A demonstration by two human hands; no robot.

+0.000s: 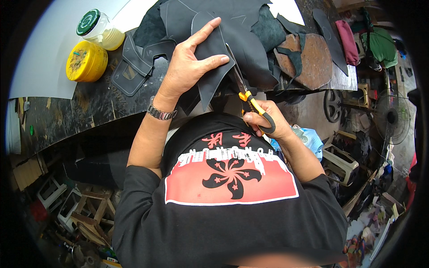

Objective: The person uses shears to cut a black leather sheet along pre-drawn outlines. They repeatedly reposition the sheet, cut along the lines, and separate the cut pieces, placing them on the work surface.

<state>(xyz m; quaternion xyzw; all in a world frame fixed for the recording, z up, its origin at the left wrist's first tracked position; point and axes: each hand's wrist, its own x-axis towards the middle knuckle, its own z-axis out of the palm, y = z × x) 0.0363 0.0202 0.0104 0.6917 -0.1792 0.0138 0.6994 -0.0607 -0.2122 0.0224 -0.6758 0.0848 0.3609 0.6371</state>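
My left hand [190,62] has its thumb and index finger spread across the top of a black leather piece [213,82] marked with pale outlines. Its other fingers are out of sight, apparently under the leather. In my right hand [269,117] are scissors [241,85] with yellow and black handles. Their blades point up and away from me, along the right edge of the outlined piece, and part of them is hidden by leather. Beyond, a larger black leather sheet [246,27] lies on the dark worktable [58,118].
Left on the table stand a clear jar with a green lid [99,31] and a yellow tub [87,62]. Near them lie cut black leather pieces [134,67]. A worn brown board [313,60] sits at the right. A standing fan [392,117] and stools [339,163] are on the right side.
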